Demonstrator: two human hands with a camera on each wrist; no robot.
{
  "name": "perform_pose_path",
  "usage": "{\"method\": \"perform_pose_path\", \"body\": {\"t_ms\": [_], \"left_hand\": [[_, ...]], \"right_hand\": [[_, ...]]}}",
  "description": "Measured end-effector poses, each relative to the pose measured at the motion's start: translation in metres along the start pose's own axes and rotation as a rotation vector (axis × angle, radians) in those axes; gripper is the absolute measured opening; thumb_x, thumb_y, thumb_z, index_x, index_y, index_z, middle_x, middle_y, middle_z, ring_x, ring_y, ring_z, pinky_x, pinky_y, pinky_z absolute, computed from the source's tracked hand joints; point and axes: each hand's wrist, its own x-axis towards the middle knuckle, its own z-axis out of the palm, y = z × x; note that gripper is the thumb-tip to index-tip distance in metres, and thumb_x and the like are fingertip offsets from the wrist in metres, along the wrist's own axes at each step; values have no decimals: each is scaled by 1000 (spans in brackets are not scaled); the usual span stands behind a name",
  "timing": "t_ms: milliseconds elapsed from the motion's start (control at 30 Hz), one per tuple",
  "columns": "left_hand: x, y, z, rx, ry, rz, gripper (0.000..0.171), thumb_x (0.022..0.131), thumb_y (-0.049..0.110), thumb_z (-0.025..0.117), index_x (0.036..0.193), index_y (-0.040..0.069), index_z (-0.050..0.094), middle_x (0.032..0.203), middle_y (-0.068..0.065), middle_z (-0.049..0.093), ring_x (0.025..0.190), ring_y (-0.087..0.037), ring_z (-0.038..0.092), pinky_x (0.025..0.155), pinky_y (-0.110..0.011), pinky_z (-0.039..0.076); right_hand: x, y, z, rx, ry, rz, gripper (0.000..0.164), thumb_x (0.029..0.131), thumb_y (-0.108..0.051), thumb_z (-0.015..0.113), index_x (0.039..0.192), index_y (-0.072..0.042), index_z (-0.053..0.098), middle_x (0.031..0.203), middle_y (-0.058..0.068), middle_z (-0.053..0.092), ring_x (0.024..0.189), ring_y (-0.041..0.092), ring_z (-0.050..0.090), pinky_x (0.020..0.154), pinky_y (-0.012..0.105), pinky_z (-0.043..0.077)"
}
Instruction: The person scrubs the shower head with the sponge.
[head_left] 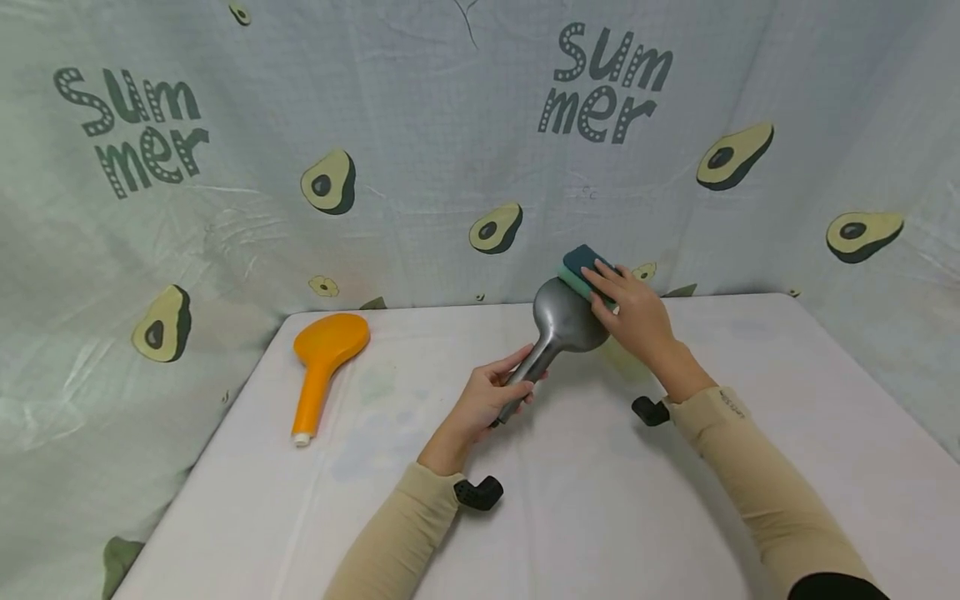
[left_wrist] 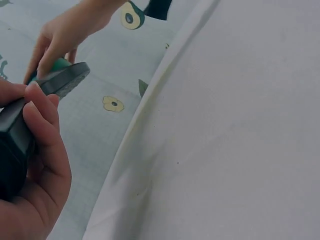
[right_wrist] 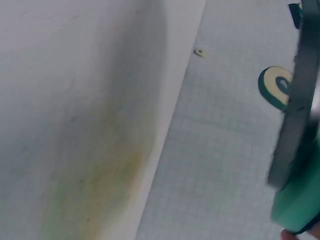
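Note:
A grey shower head (head_left: 564,318) is held above the table by its handle in my left hand (head_left: 491,396). In the left wrist view, the fingers (left_wrist: 47,130) curl round that handle. My right hand (head_left: 633,312) grips a green sponge (head_left: 573,282) with a dark scouring side, and the sponge is against the shower head's rounded back near its far rim. The right wrist view shows the green side of the sponge (right_wrist: 295,205) next to the shower head's edge (right_wrist: 295,110), with the hand mostly out of frame.
An orange shower head (head_left: 330,342) lies on the left part of the white-covered table (head_left: 360,517), its white-tipped handle toward me. Behind the table hangs a pale curtain (head_left: 420,125) printed with avocados and lettering. Black devices sit at both wrists.

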Motion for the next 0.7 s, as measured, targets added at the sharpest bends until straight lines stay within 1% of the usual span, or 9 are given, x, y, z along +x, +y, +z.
{"method": "perform_pose_path", "body": {"t_ms": [67, 133, 200, 300, 400, 533, 600, 700], "left_hand": [[0, 0, 1, 38, 2, 4, 62, 98, -5, 62, 155, 9, 44, 127, -27, 65, 72, -8, 64, 62, -21, 50], [0, 1, 1, 71, 5, 12, 62, 98, -5, 63, 155, 7, 43, 126, -28, 66, 72, -8, 64, 62, -21, 49], [0, 1, 2, 86, 9, 19, 63, 97, -5, 63, 155, 7, 42, 126, -29, 65, 72, -9, 64, 62, -21, 49], [1, 1, 2, 92, 21, 24, 62, 97, -4, 63, 155, 7, 43, 127, -29, 64, 71, -9, 64, 62, -22, 49], [1, 2, 2, 92, 29, 25, 61, 97, -5, 63, 154, 6, 45, 125, -27, 66, 71, -9, 63, 62, -23, 49], [1, -1, 2, 94, 25, 23, 59, 98, -7, 62, 153, 3, 44, 125, -28, 66, 71, -9, 63, 61, -22, 49], [1, -2, 2, 89, 29, 23, 60, 98, -7, 62, 153, 4, 44, 125, -28, 66, 71, -9, 64, 61, -22, 50], [1, -4, 4, 44, 47, 25, 60, 99, -5, 61, 155, 5, 43, 126, -28, 66, 71, -9, 64, 61, -22, 50]], "right_hand": [[3, -4, 0, -6, -28, 46, 42, 98, -8, 68, 140, -4, 63, 142, 22, 57, 125, 53, 53, 90, 66, 49], [7, -11, 0, -18, -51, 75, 43, 98, -9, 67, 141, -5, 62, 143, 21, 56, 127, 53, 51, 93, 66, 48], [9, -17, 2, -30, -49, 66, 43, 97, -9, 68, 140, -6, 63, 143, 22, 56, 128, 53, 50, 95, 67, 46], [8, -28, 8, -51, -8, -31, 43, 93, -6, 73, 136, -5, 66, 140, 23, 58, 127, 55, 50, 96, 68, 45], [2, -40, 13, -54, 37, -183, 43, 87, -3, 79, 129, -6, 71, 136, 23, 61, 124, 56, 52, 93, 69, 46], [-8, -53, 15, -43, 32, -374, 45, 80, -1, 85, 123, -8, 75, 132, 21, 65, 124, 55, 53, 95, 68, 47], [-12, -56, 14, -34, 21, -424, 46, 78, -1, 86, 122, -9, 76, 131, 20, 66, 125, 53, 53, 96, 66, 47], [-17, -57, 11, -15, 21, -444, 49, 76, 0, 87, 122, -10, 76, 131, 19, 66, 125, 53, 54, 96, 65, 48]]}}
